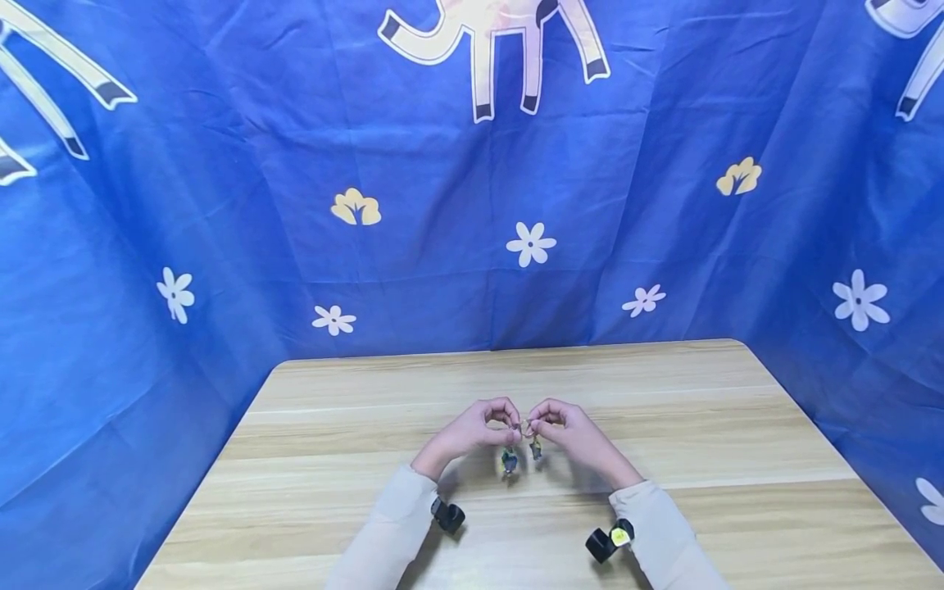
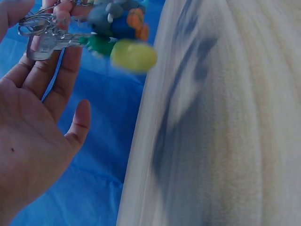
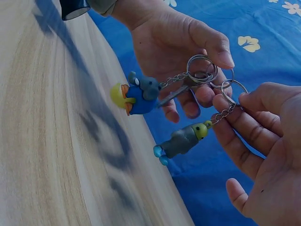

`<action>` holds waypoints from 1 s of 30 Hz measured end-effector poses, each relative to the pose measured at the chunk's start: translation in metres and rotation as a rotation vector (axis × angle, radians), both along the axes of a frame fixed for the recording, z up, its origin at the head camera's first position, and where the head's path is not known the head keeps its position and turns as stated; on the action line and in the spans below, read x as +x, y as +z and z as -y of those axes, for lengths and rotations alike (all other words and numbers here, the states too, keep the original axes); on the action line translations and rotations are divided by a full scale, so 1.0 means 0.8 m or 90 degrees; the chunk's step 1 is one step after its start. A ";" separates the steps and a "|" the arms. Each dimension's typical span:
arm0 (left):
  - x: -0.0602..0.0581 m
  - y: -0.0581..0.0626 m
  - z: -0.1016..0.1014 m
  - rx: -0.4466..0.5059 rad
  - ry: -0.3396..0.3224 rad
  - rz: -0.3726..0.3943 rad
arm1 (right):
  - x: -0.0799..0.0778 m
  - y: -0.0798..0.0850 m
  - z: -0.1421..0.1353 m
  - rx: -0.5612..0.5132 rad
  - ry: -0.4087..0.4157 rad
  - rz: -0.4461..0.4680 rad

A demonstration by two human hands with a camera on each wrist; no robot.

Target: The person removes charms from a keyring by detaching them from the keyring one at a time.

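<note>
In the head view my left hand (image 1: 475, 426) and right hand (image 1: 575, 430) meet above the table, pinching metal key rings between them. The right wrist view shows the left hand (image 3: 174, 42) holding a ring (image 3: 202, 69) with an elephant keychain (image 3: 143, 95) in blue and a key (image 3: 174, 95) hanging from it. My right hand (image 3: 277, 141) pinches another ring (image 3: 233, 92), which bears a grey figure keychain (image 3: 181, 140) with a yellow head. Small linking rings seem to join both. A blurred yellow-and-green figure (image 2: 134, 55) hangs beside the elephant in the left wrist view.
Beneath the hands lies a light wood table (image 1: 354, 459). Blue cloth (image 1: 428, 270) with flowers and animal prints surrounds it at the back and sides. A black wrist camera (image 1: 448, 515) sits on the left wrist, another (image 1: 601, 544) on the right.
</note>
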State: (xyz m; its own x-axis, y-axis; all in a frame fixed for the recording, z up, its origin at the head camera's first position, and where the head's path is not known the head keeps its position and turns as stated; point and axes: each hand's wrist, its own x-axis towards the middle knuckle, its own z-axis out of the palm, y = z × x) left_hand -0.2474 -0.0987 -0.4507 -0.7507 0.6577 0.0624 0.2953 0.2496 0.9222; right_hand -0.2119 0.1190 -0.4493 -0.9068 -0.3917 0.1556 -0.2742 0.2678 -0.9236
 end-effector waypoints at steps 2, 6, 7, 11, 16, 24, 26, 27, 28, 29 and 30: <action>0.000 0.000 0.001 0.005 0.002 0.008 | 0.001 0.000 0.000 -0.003 0.001 0.001; 0.004 0.007 0.001 0.011 0.005 0.027 | 0.000 0.000 0.001 0.000 -0.005 -0.003; 0.004 0.007 0.001 0.016 0.004 0.029 | 0.000 0.000 0.001 0.002 -0.007 -0.005; 0.003 0.006 0.001 0.029 0.003 0.023 | -0.002 -0.001 0.002 0.010 -0.015 -0.014; 0.000 0.002 0.003 0.014 -0.003 -0.005 | -0.004 -0.002 0.000 0.006 -0.016 -0.011; 0.000 0.002 0.004 -0.018 0.006 -0.016 | -0.004 -0.002 -0.004 -0.002 -0.008 0.008; 0.000 0.002 0.004 -0.018 0.007 -0.011 | -0.004 -0.002 -0.004 -0.001 -0.008 0.008; 0.000 0.002 0.004 -0.016 0.007 -0.008 | -0.004 -0.002 -0.004 0.001 -0.008 0.006; 0.000 0.002 0.004 -0.016 0.007 -0.005 | -0.004 -0.002 -0.004 0.002 -0.008 0.004; 0.000 0.001 0.004 -0.015 0.007 -0.004 | -0.004 -0.002 -0.004 0.004 -0.008 0.003; 0.000 0.001 0.004 -0.014 0.008 -0.001 | -0.004 -0.003 -0.004 0.006 -0.009 0.001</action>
State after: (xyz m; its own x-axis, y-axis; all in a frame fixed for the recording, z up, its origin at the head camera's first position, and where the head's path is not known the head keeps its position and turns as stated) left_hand -0.2474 -0.1020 -0.4498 -0.7587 0.6497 0.0484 0.2932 0.2741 0.9159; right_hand -0.2149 0.1221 -0.4513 -0.9124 -0.3807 0.1504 -0.2690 0.2807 -0.9213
